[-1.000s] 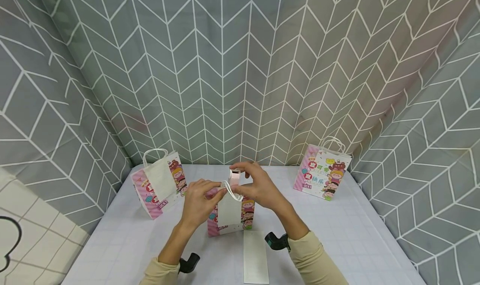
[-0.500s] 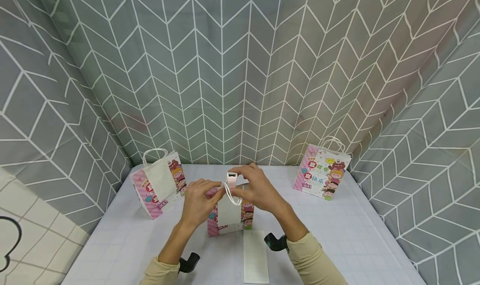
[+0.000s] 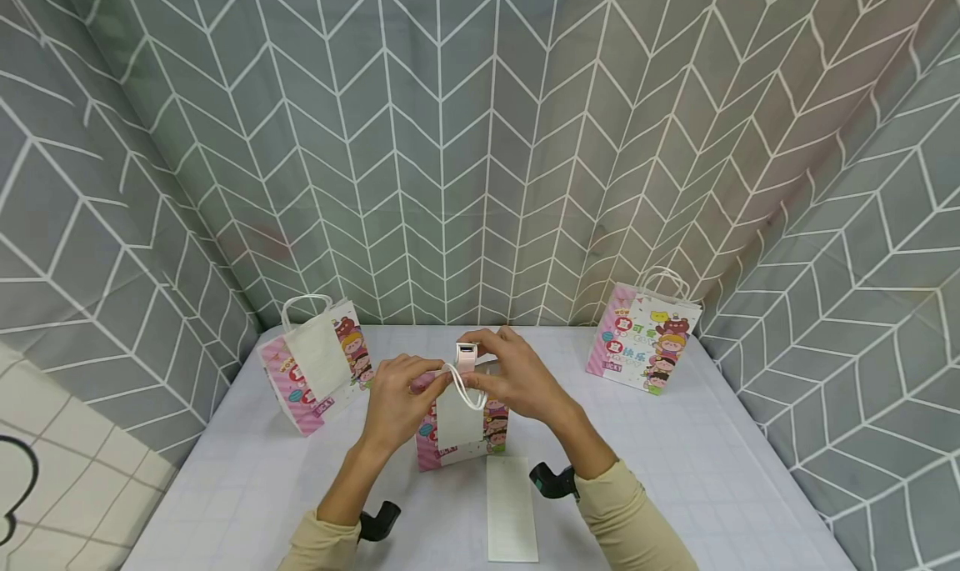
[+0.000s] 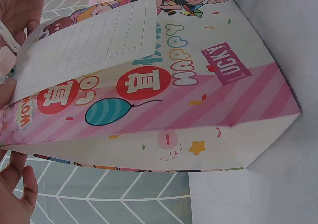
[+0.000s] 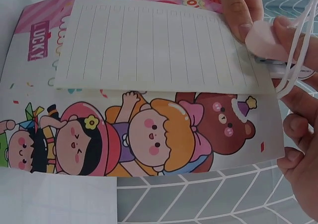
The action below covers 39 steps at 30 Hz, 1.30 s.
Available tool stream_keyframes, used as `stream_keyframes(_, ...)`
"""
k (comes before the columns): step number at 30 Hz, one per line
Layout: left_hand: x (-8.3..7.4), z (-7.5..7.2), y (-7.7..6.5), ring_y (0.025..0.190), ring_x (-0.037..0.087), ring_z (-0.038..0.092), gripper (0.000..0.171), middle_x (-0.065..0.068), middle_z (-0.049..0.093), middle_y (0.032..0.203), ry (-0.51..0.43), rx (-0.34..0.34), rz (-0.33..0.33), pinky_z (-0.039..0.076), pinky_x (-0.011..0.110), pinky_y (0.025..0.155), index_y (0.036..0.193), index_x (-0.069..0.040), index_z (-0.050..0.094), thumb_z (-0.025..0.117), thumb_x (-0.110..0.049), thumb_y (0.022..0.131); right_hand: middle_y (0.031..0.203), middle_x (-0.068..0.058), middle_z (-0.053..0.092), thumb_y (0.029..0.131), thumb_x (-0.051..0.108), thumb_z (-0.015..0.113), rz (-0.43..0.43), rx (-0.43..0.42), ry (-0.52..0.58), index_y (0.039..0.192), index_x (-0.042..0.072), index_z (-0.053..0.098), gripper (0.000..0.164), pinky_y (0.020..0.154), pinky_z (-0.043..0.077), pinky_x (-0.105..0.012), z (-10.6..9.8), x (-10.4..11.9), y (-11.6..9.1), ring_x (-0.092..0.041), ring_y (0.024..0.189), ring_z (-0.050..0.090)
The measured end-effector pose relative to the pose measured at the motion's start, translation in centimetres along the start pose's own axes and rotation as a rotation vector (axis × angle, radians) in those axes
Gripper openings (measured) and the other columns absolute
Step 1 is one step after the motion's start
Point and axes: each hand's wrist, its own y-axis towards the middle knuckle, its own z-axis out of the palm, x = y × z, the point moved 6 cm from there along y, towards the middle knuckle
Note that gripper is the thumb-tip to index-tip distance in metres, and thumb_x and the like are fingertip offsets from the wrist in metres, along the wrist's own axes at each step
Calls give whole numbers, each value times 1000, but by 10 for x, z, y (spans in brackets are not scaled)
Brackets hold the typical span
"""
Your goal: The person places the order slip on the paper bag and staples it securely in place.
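A small pink stapler (image 3: 467,359) is pinched between the thumb and fingers of my right hand (image 3: 521,379), at the top edge of the middle paper gift bag (image 3: 427,453). My left hand (image 3: 396,400) pinches that same top edge to the left, its thumb over a lined paper slip (image 3: 460,425). The slip lies flat against the bag's front. In the right wrist view the stapler (image 5: 266,40) sits at the slip's upper end, beside the bag's white handle (image 5: 298,50). Whether its jaws are pressed together cannot be told.
Another cartoon bag (image 3: 288,388) with a slip on its front stands at the left. A third bag (image 3: 637,342) stands back right. A white paper slip stack (image 3: 512,508) lies in front of the middle bag. Patterned curtain (image 3: 465,179) hangs behind the table.
The stapler has shifted slightly left and turned within my right hand, along with a small move of that hand. My left hand keeps its pinch. The head view has tilted slightly.
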Motion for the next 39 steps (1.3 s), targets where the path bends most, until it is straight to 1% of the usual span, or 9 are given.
stream_keyframes(5, 1, 0, 0, 83, 18, 68, 21, 1, 77, 89, -12, 1, 1, 47, 47, 83, 96, -10, 80, 87, -18, 78, 105, 0, 61, 85, 26, 81, -47, -26, -44, 128, 22, 63, 48, 77, 48, -34, 0, 4, 0, -23, 105, 61)
stream_keyframes(12, 5, 0, -3, 85, 17, 68, 21, 0, 77, 92, -51, 29, -27, 45, 46, 84, 99, -11, 79, 84, -17, 80, 105, -1, 65, 84, 29, 81, -68, -44, -117, 129, 22, 62, 49, 73, 47, -31, 2, 6, -2, -15, 99, 59)
stream_keyframes(17, 5, 2, -2, 95, 19, 67, 38, -1, 77, 100, -71, 69, -37, 43, 46, 87, 108, -15, 77, 88, -22, 73, 105, -4, 66, 84, 29, 81, -69, -40, -126, 130, 22, 61, 50, 73, 46, -32, 1, 7, -2, -18, 96, 60)
stream_keyframes(19, 3, 3, -1, 96, 18, 66, 44, -1, 77, 102, -70, 88, -37, 42, 46, 88, 112, -16, 77, 91, -24, 71, 105, -4, 67, 84, 29, 81, -70, -39, -134, 130, 23, 62, 50, 72, 46, -32, 1, 7, -1, -20, 94, 60)
stream_keyframes(25, 0, 5, 3, 90, 15, 63, 46, -1, 76, 95, -66, 115, -51, 40, 48, 90, 114, -14, 77, 92, -24, 72, 106, -1, 68, 84, 28, 82, -76, -45, -161, 129, 24, 62, 49, 74, 47, -32, -1, 7, 0, -16, 94, 59)
stream_keyframes(28, -1, 5, 4, 89, 15, 62, 45, 0, 76, 96, -61, 123, -59, 39, 50, 91, 112, -13, 77, 92, -24, 71, 106, -1, 68, 84, 27, 82, -73, -44, -164, 129, 24, 62, 49, 75, 47, -32, -1, 6, 0, -14, 94, 59)
stream_keyframes(32, -2, 4, 4, 89, 14, 60, 45, 0, 76, 97, -27, 137, -58, 38, 51, 93, 111, -13, 76, 92, -25, 71, 105, 0, 66, 84, 27, 82, -64, -40, -154, 129, 24, 62, 49, 73, 47, -31, 1, 6, -1, -15, 95, 59)
stream_keyframes(36, -4, 3, 5, 85, 14, 57, 44, 1, 76, 96, 1, 142, -51, 37, 49, 93, 111, -13, 77, 91, -26, 71, 106, 0, 65, 85, 27, 82, -46, -31, -129, 129, 23, 62, 48, 71, 47, -30, 2, 5, -1, -16, 94, 59)
stream_keyframes(39, -4, 3, 6, 82, 11, 54, 44, -1, 75, 95, 8, 141, -46, 36, 47, 91, 111, -13, 77, 91, -28, 72, 107, -1, 64, 86, 28, 81, -19, -7, -99, 131, 22, 62, 49, 74, 49, -31, 2, 4, -1, -16, 97, 59)
